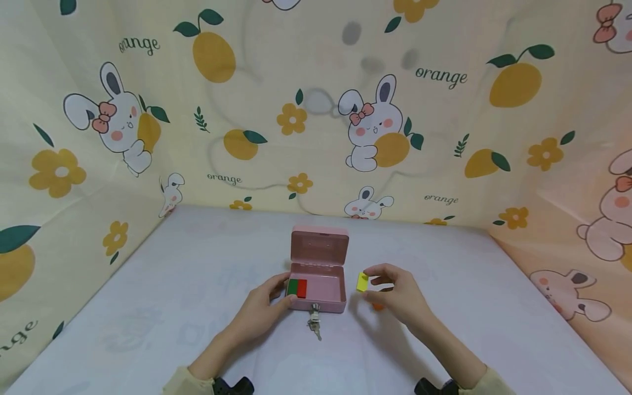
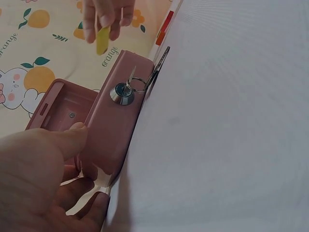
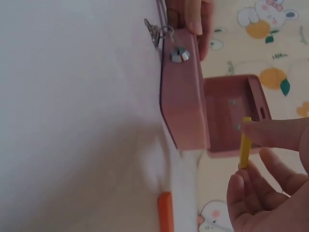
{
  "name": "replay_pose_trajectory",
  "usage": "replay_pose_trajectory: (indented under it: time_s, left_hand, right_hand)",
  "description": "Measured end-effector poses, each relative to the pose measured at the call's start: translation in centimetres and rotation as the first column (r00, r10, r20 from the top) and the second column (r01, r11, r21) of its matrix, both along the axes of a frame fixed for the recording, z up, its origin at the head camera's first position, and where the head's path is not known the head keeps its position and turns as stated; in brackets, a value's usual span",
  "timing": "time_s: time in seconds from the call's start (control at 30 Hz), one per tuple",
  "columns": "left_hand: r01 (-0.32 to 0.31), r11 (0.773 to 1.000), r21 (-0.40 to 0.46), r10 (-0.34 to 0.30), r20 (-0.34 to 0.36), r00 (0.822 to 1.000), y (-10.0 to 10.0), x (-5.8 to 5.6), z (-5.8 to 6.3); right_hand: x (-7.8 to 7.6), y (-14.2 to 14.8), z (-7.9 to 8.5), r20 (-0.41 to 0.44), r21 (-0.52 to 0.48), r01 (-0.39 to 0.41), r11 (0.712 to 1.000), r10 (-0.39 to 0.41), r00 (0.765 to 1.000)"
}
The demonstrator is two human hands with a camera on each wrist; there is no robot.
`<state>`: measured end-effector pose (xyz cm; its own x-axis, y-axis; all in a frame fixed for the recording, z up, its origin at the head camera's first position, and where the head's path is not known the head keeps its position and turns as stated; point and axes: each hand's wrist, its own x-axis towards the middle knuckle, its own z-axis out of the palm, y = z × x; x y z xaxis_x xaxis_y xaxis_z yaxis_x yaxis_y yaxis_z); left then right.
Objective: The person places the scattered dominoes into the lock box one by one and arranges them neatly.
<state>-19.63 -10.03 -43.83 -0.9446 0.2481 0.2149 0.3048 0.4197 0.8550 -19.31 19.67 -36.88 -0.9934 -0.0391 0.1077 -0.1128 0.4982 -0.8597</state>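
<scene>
A pink metal cash box stands on the table with its lid raised. My left hand grips its left front corner, thumb over the rim and fingers against the outside. Inside, at the left, a green block and a red block lie side by side. My right hand pinches a flat yellow block between thumb and fingertips, just right of the box and above the table. An orange block lies on the table beneath that hand, mostly covered by it in the head view.
A key ring with keys hangs from the lock on the box front. White cloth covers the table. Behind it and along both sides rises a cream curtain printed with rabbits and oranges.
</scene>
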Motion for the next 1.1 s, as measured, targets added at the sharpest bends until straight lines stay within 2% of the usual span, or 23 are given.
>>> replay_pose_trajectory:
  time_s: [0.2,0.57,1.1]
  left_hand:
    - [0.014,1.0,0.009,-0.014,0.006,1.0,0.0,0.1,0.0]
    - [0.007,1.0,0.011,-0.007,0.011,1.0,0.1,0.1,0.2]
    - [-0.005,1.0,-0.006,0.005,0.009,1.0,0.1,0.0,0.1]
  right_hand:
    - [-0.6,-1.5,0.2,0.001,0.007,-0.018,1.0,0.018,1.0]
    - [-1.4,-3.2,-0.2,-0.049,-0.004,-0.067,0.998,0.067,0.997]
    - [-2.2,-5.5,-1.6,-0.001,-0.053,-0.17,0.984,0.17,0.985]
